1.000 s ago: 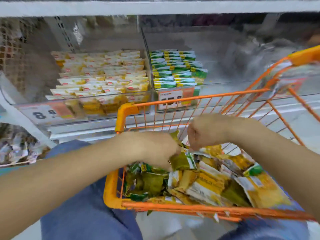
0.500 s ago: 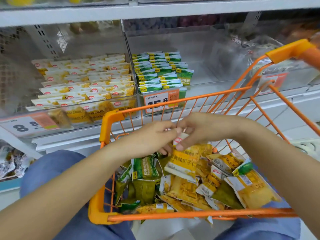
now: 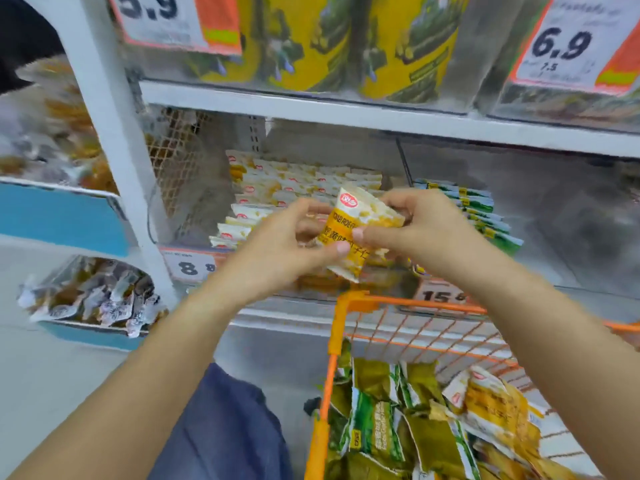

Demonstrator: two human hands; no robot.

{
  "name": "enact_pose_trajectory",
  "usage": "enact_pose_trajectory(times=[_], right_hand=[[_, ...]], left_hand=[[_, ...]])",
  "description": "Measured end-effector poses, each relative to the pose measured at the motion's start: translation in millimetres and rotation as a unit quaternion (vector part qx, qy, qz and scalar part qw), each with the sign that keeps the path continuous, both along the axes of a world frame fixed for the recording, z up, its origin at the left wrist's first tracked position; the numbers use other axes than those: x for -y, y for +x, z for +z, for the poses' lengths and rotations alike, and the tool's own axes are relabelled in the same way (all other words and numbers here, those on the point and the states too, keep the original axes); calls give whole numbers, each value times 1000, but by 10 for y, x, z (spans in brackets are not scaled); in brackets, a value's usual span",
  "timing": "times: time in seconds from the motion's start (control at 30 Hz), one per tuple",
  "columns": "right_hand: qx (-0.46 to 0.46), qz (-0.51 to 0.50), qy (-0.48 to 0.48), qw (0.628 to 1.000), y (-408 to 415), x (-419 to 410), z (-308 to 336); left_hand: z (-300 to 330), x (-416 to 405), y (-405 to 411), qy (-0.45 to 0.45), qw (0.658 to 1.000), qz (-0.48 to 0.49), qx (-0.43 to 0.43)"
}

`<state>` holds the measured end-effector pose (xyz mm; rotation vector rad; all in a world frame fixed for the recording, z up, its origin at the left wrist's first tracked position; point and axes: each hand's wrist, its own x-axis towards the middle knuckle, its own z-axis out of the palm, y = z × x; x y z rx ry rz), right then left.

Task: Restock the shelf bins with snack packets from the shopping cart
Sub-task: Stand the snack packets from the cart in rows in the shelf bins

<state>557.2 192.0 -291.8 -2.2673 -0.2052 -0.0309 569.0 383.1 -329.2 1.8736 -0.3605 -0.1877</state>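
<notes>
Both hands hold one yellow-and-white snack packet (image 3: 360,225) in front of the shelf, above the cart. My left hand (image 3: 277,247) grips its left side and my right hand (image 3: 412,226) pinches its right side. Behind the packet a clear shelf bin (image 3: 298,188) holds rows of the same yellow packets. To its right a bin of green packets (image 3: 481,209) is partly hidden by my right hand. The orange shopping cart (image 3: 337,327) at lower right holds several green and yellow packets (image 3: 415,420).
A white shelf upright (image 3: 114,140) stands left of the bin. The upper shelf (image 3: 346,112) carries large yellow bags and price tags. At lower left a blue tray (image 3: 93,299) holds grey-wrapped snacks. My blue-clad knee (image 3: 225,427) is beside the cart.
Both hands lifted the yellow packet out of the cart and up toward the yellow-packet bin. The view tilted up and closer to the shelf.
</notes>
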Motion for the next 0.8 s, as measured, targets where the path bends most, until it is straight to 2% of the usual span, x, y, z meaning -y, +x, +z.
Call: enact_pose_trajectory(times=[0.07,0.13,0.17,0.23,0.4,0.53,0.67,0.8], right_hand=[[28,-28,0,999,353,-232,-71],[44,-61,0,997,734,-433,-156],[54,-70,-2,996,915,-532,-198],[73,-79,-9,994,1240,-725,-260],[146,-77,-76,983,1876,-1162,-345],[153,-68,-46,985,2297,-1427,-453],[171,-43,-69,982,2544,-1616,-597],[161,-5,-172,972,2633,-1652,-679]], left_hand=[[-14,-308,235,109,987,86,85],[-67,-557,434,266,941,164,129],[-123,-645,516,322,922,174,124],[-246,-749,619,380,907,156,91],[-343,-883,726,365,919,128,73],[-377,-998,807,394,901,161,86],[-401,-1014,855,375,907,166,97],[-417,-1034,853,344,913,186,118]])
